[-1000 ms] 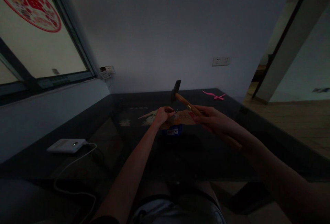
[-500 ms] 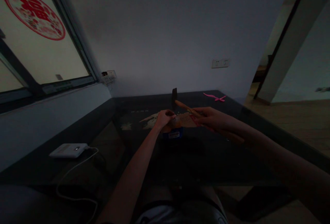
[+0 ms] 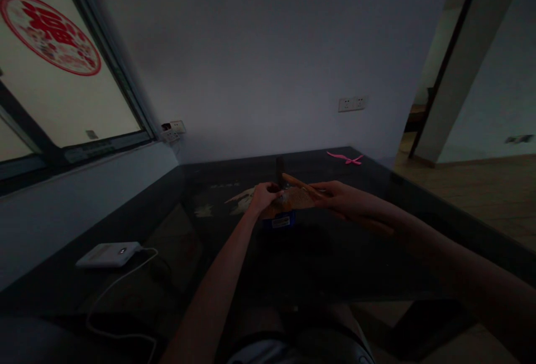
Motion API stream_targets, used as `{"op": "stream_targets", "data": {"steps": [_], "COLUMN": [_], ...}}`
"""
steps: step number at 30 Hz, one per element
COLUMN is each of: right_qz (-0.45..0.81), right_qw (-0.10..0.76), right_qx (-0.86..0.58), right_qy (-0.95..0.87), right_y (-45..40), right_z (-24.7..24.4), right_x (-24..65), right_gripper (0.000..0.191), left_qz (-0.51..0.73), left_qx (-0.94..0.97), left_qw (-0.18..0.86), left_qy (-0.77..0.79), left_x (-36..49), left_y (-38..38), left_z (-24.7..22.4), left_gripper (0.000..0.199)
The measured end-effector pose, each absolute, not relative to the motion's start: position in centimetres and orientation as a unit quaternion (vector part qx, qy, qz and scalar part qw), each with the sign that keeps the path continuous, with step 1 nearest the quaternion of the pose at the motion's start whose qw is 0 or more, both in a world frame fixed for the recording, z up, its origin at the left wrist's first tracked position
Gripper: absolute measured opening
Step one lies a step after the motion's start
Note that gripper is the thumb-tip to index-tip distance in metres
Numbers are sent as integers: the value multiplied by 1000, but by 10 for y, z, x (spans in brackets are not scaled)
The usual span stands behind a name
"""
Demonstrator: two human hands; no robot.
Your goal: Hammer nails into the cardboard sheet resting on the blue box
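My right hand (image 3: 340, 199) is closed around the wooden handle of a hammer (image 3: 298, 183). Its dark head is low over a brown, cardboard-like piece (image 3: 299, 199), just beyond my left fingertips; whether it touches anything cannot be told. My left hand (image 3: 263, 196) is at the left part of that brown piece, thumb and finger pinched together. Whatever sits between those fingers is too small and dark to name. Beneath the brown piece shows a blue box (image 3: 281, 221) with a pale label.
All this is on a dark, glossy table (image 3: 234, 263). A white power bank (image 3: 109, 255) with a white cable (image 3: 121, 274) lies at the left. A pink ribbon-like strip (image 3: 345, 158) is near the far right edge. Wall sockets (image 3: 352, 104) are behind.
The hammer head has come down closer to the brown piece. My left hand stays in nearly the same place, and the whole view has shifted slightly.
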State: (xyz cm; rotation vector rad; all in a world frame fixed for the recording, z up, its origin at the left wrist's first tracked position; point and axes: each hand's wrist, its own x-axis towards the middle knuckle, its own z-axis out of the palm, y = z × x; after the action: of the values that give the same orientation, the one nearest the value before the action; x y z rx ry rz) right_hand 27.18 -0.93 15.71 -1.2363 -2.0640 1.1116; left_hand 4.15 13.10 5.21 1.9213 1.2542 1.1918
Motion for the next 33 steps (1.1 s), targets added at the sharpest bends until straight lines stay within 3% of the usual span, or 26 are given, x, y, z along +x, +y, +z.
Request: {"op": "stream_targets", "data": {"steps": [8, 14, 33], "right_qz": [384, 423, 394], "right_qw": [295, 254, 263], "right_qx": [-469, -453, -475], "right_qy": [-739, -743, -741], "right_y": [-20, -10, -19], "right_z": [177, 153, 166], "right_x": [269, 272, 270], "right_gripper": [43, 47, 49], "left_qz": [433, 433, 403], "left_qx": [719, 724, 737], "left_qw": [283, 267, 256], "left_qy": [463, 465, 479], "left_x": [42, 41, 43], "left_y": [132, 131, 130], "left_z": [52, 51, 53], "left_gripper": [10, 11, 12]}}
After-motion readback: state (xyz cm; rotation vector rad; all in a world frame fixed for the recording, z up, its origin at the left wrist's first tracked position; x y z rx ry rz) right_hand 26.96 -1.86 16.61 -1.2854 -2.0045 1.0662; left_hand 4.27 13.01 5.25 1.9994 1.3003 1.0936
